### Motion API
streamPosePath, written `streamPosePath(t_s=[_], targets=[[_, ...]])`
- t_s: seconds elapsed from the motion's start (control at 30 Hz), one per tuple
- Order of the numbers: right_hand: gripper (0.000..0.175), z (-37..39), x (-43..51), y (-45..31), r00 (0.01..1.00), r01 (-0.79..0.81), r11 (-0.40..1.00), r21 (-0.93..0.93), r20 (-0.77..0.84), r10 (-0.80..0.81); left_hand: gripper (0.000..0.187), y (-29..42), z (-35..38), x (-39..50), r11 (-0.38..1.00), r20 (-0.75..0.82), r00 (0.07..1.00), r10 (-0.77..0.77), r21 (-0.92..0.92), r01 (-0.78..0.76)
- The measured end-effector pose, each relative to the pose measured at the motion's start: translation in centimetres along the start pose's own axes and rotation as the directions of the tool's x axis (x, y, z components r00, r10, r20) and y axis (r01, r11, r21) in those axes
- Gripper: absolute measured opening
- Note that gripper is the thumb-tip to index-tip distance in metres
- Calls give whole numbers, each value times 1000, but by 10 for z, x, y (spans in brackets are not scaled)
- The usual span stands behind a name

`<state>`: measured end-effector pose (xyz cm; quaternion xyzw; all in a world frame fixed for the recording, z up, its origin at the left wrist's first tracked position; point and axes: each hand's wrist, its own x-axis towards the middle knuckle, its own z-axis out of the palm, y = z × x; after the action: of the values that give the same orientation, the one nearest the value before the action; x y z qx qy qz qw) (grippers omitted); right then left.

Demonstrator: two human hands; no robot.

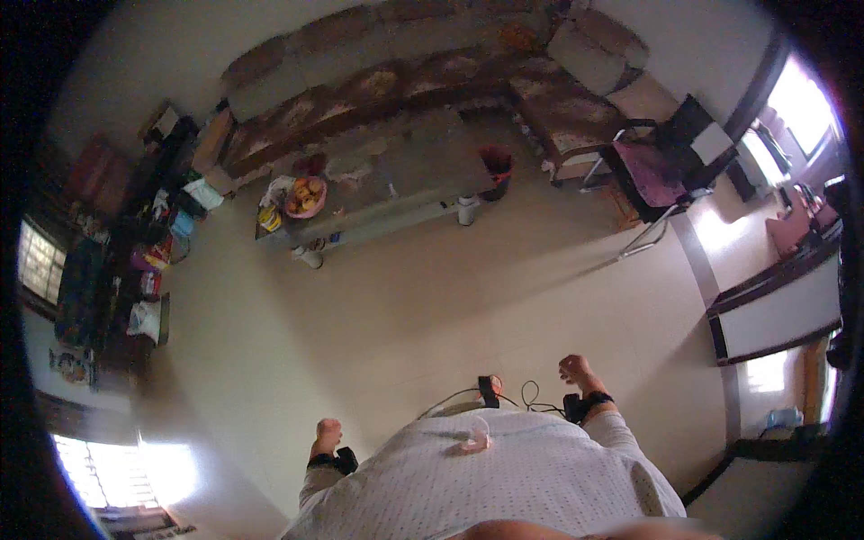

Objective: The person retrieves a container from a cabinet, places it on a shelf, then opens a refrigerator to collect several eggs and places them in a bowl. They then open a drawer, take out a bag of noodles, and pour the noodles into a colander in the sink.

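My left hand (329, 434) is at the lower left, fingers curled in, with no object visible in it. A black strap with a small box (346, 460) circles that wrist. Farther right, my right hand (576, 369) hangs over the pale floor with its fingers curled and nothing visible between them. Its wrist carries a similar black strapped device (579, 407). Between the hands, a black device with cables (487, 391) sits at the front of my white dotted top (513, 466). Neither hand touches furniture.
Ahead stands a low table (405, 179) with a pink basket of fruit (306, 197). Behind it runs a long sofa (324, 111). A metal-framed chair (651, 172) and a dark red bin (497, 174) stand right. Cluttered shelving (145, 270) lines the left; tiled floor (432, 297) lies between.
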<state>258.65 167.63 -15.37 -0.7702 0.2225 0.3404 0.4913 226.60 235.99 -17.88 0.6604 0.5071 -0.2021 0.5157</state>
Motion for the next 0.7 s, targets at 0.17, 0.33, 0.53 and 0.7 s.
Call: streamPosePath(t_s=[0.17, 0.33, 0.53, 0.7], targets=[[12, -2, 55, -76, 999, 43, 991, 127, -31, -39, 9, 63, 51, 1, 974, -133, 968, 214, -41, -221], [14, 26, 87, -144, 995, 20, 986, 167, 97, -37, 8, 110, 44, 58, 935, -37, 962, 271, -229, -272], [14, 50, 124, -212, 999, -33, 966, 258, 20, 29, 9, 166, -3, 158, 730, 290, 954, -81, -634, 255], [13, 79, 160, -260, 997, -67, 873, 484, 66, 40, 14, 316, -4, 207, 975, -156, 969, 193, 145, -171]])
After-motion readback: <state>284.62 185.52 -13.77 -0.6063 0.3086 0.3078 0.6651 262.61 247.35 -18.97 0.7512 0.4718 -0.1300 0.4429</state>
